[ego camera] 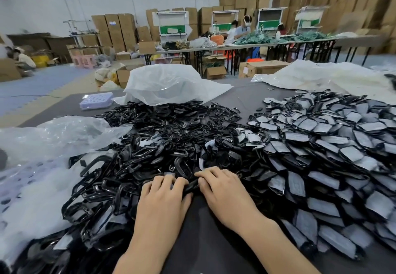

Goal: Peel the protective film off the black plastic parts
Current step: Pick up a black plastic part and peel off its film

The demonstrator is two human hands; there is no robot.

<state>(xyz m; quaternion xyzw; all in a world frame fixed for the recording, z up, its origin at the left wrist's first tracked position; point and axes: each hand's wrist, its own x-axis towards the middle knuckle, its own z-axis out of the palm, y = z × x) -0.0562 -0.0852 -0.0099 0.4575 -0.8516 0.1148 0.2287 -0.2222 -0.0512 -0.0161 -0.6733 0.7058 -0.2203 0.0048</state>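
— Both forearms come in from the bottom edge and are cut off there. What do the hands have?
— The left hand (162,190) and right hand (220,185) meet on one small black part (191,184). The fingers of each curl over it, and the thumbs are tucked under, hidden. Whether film is on it I cannot tell, since the fingers cover most of it.
— Any room around them?
— Bare dark table cloth (199,230) shows only on the near side, under the wrists. A heap of glossy black frames (162,136) starts right at the fingertips and wraps round the left hand's outer side.
— And by the right hand?
— Overlapping parts with grey film (321,145) lie just beside it and spread outward until the picture's edge cuts them.
— Farther out?
— A crumpled clear bag (53,136) lies past the heap on the left, its contents too blurred to name. A white bag (169,85) sits beyond the heap, with a lilac tray (96,101) near the table's far edge. White sheeting (321,76) lies beyond the filmed pile.
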